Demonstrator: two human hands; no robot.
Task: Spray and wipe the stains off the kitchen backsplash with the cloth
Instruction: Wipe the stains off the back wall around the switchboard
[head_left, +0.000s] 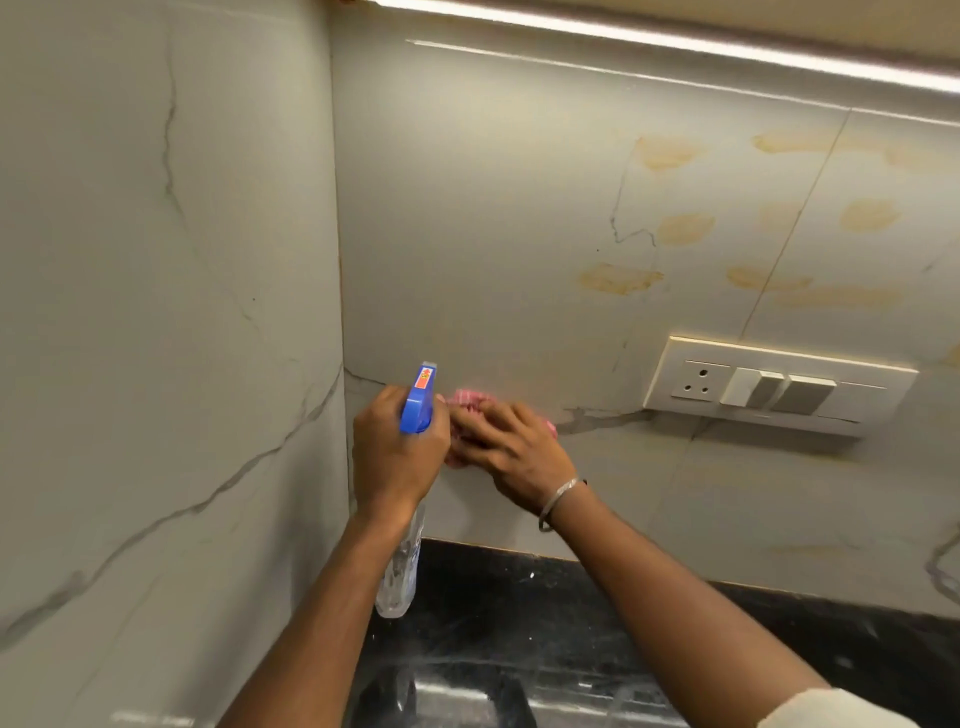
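The spray bottle (417, 400) is gripped in the left hand (397, 457). Just right of it, a pink cloth (466, 401) is pressed to the backsplash (493, 208) under the flat fingers of the right hand (519, 457).

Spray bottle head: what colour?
Blue spray bottle head, small orange label on top; head view shows it best.

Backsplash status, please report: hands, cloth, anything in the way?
Left hand grips spray bottle. Right hand presses pink cloth on backsplash, low by corner. Yellow stains upper right, not yet wiped. Switch plate below them.
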